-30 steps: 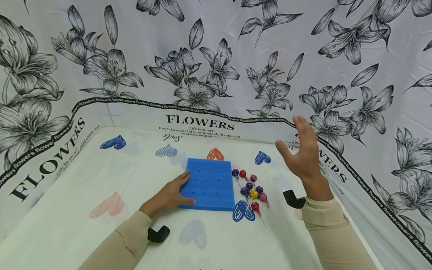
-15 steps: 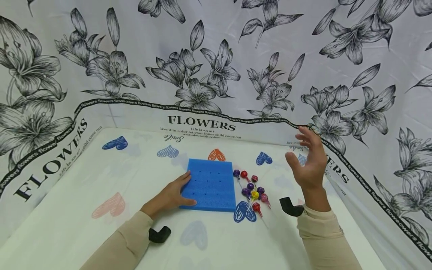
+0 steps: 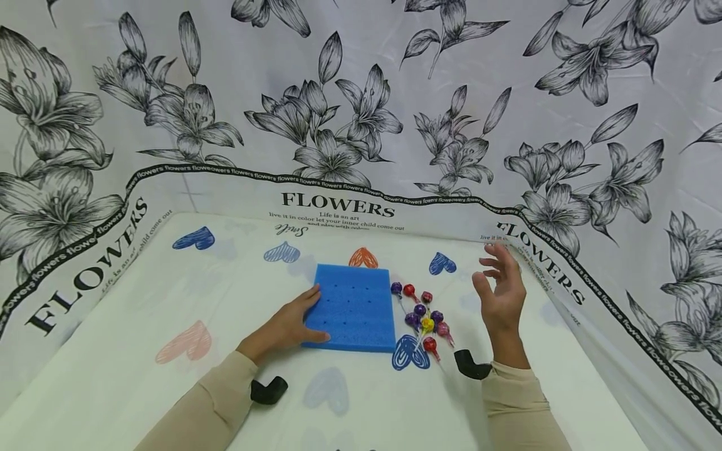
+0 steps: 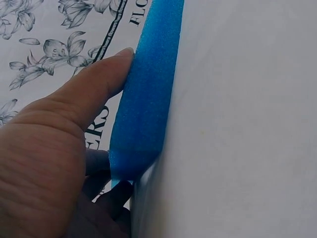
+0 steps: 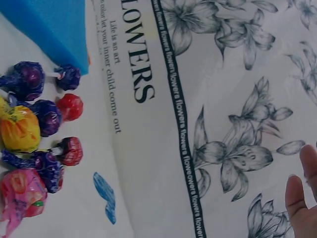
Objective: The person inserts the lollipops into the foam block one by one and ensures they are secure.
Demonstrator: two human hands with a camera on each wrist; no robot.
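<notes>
A flat blue foam block with rows of small holes lies on the table. My left hand holds its near left corner, the thumb across the near edge and the fingers along the left side. In the left wrist view, the thumb lies against the foam block. Right of the block is a loose cluster of wrapped lollipops, purple, red, yellow and pink. My right hand is raised to the right of them, fingers loosely bent, holding nothing. Its fingertips show at the right wrist view's edge.
A white cloth with printed hearts covers the table. Behind and at both sides hangs a white curtain with black flowers and lettering. A black wrist mount juts out from the right sleeve, another mount from the left.
My right hand has come down and slightly toward the lollipops, its fingers bending a little more. The left hand and the foam block have stayed in place.
</notes>
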